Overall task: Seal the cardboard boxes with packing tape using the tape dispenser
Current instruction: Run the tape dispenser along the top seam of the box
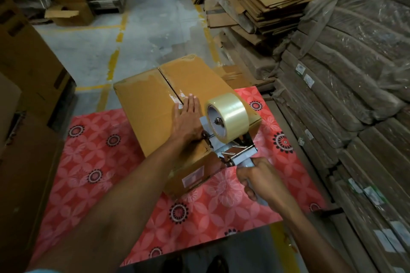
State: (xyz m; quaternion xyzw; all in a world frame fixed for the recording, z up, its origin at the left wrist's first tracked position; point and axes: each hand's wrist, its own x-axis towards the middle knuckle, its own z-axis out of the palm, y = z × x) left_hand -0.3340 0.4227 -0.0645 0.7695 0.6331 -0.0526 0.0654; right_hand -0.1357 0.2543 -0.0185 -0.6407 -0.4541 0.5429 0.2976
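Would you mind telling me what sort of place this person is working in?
Most likely a warehouse or packing area: flattened cartons are stacked high, plastic-wrapped bundles are piled along the right side, and the concrete floor has yellow lane markings.

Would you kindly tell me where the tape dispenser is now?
In the head view, the tape dispenser rests on the cardboard box at its near edge, gripped by the right hand, right of the flat left hand.

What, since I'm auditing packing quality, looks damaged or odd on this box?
The brown cardboard box has white, peeled-looking patches beside its top seam, just ahead of the flat left hand. Nothing else stands out.
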